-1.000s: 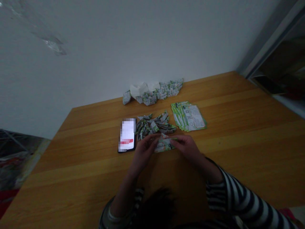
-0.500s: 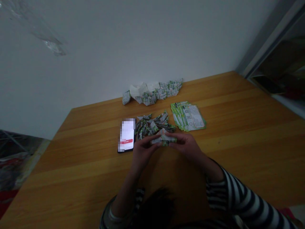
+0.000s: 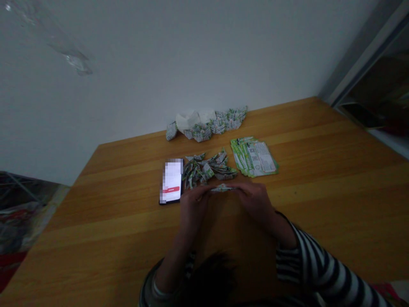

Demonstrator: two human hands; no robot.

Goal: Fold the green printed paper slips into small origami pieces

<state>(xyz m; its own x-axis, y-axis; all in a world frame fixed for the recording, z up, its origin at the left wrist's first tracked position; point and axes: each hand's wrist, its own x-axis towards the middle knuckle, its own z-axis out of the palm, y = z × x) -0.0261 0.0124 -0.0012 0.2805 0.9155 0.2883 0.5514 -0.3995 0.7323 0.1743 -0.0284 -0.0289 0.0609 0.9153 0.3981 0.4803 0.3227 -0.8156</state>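
Observation:
Between my two hands is a small folded piece of printed paper [image 3: 223, 188], white and green, seen nearly edge-on. My left hand [image 3: 194, 209] pinches its left end, and my right hand [image 3: 255, 202] pinches its right end. Both sets of fingers are closed and partly cover the paper. Just beyond them on the wooden table lies a pile of folded paper pieces [image 3: 207, 168] with similar print. To the right of that pile is a fanned stack of flat green and white printed sheets [image 3: 254, 157].
A phone [image 3: 172, 181] with a lit screen lies left of the folded pile. Against the wall [image 3: 204, 55] rests a row of joined folded paper [image 3: 201, 131] with white paper at its back. The wooden table [image 3: 319, 192] carries everything. Clear plastic [image 3: 76, 64] hangs at upper left.
The folded paper has been tilted and flattened, so less of its face shows now. My hands have turned with it, still at both ends. The view has shifted slightly.

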